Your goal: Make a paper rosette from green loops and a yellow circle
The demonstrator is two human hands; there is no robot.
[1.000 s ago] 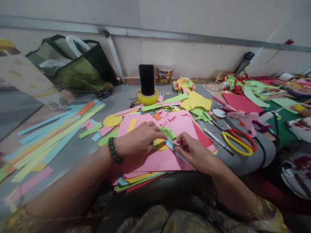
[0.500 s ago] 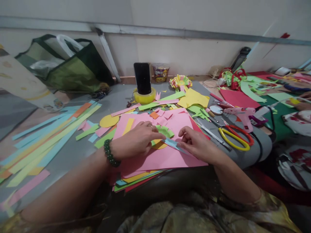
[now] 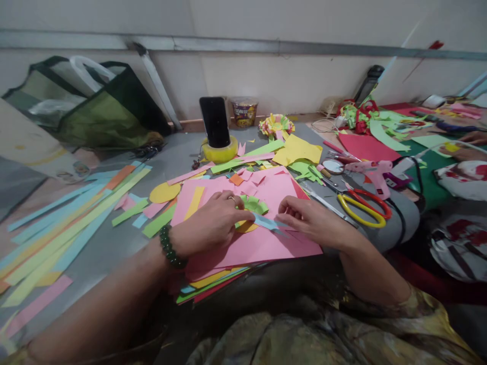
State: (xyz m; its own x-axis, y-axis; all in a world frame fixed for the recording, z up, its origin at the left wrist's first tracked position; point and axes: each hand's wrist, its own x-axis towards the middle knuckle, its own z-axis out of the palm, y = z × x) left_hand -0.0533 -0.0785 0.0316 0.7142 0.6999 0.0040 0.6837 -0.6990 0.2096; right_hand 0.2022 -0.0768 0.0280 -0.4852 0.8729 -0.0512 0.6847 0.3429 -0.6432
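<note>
A light blue paper strip (image 3: 265,222) lies between my hands over a pink paper sheet (image 3: 254,248). My left hand (image 3: 213,218), wearing a ring and a green bead bracelet, is closed with its fingertips at the strip's left end. At the strip's right end, my right hand (image 3: 310,220) is curled, thumb and forefinger drawn together on it. Just behind the strip is a ring of green paper petals (image 3: 255,204). Under my left fingertips shows part of a yellow-orange paper disc (image 3: 247,226), otherwise hidden.
Cut paper strips (image 3: 83,218) cover the left side. Scissors (image 3: 363,210) and a pink glue gun (image 3: 375,175) lie to the right. Behind stand a phone (image 3: 215,121) on a yellow tape roll (image 3: 219,152) and a paper flower (image 3: 276,125). Another person's hand (image 3: 472,144) is far right.
The view has shifted slightly, so the scene sits further left. My right fingers have moved slightly up along the blue strip's end; my left hand stays at its left end.
</note>
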